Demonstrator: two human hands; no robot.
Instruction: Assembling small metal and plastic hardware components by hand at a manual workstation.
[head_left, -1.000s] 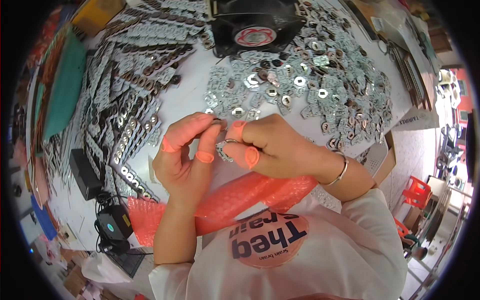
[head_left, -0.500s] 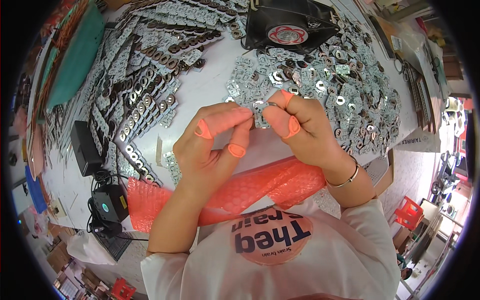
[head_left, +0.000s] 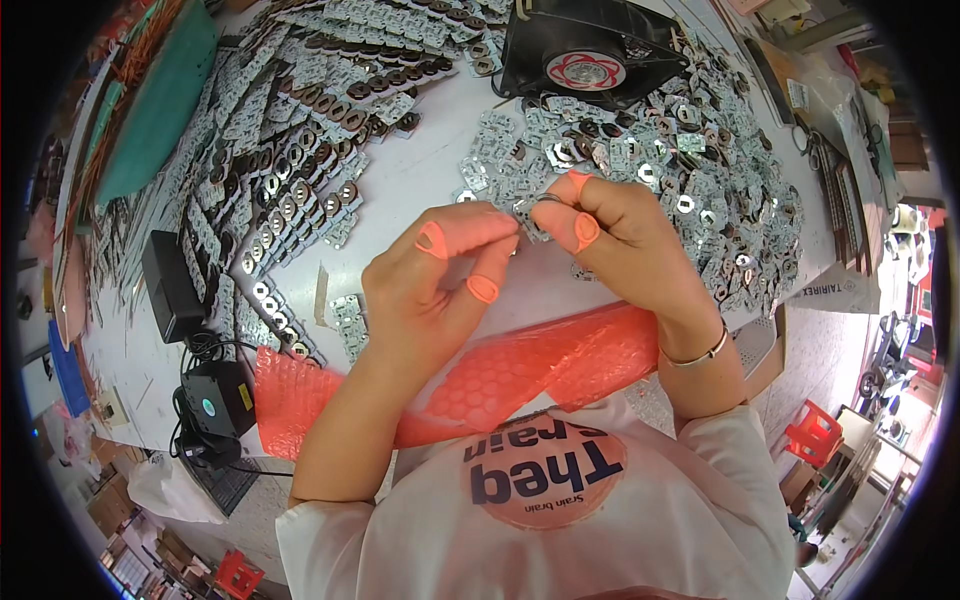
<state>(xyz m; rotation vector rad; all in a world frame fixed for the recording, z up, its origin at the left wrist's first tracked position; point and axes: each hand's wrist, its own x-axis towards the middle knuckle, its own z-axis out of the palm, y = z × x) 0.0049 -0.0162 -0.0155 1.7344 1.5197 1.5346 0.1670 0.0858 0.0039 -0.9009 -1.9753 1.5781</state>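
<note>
My left hand [head_left: 425,285] and my right hand [head_left: 640,235] face each other above the worktable, with orange finger cots on thumb and forefinger. Between the fingertips shows a small silvery circuit board [head_left: 531,218]. My right thumb and forefinger pinch it near a dark rounded edge. My left thumb and forefinger are pressed together close beside it; what they hold, if anything, is hidden. Behind my right hand spreads a loose heap of similar small boards [head_left: 700,215]. Strips of joined boards with round dark parts [head_left: 320,160] lie in rows at the left.
A black fan [head_left: 600,60] stands at the back among the boards. Red bubble wrap [head_left: 500,380] lies along the near table edge. Black power adapters [head_left: 215,400] with cables sit at the left, below a black box [head_left: 172,285]. A teal tray [head_left: 160,110] stands far left.
The gap between my hands' fingertips has widened slightly, and the board shows less clearly between them. My left hand has shifted a little right; both hands keep their pinch.
</note>
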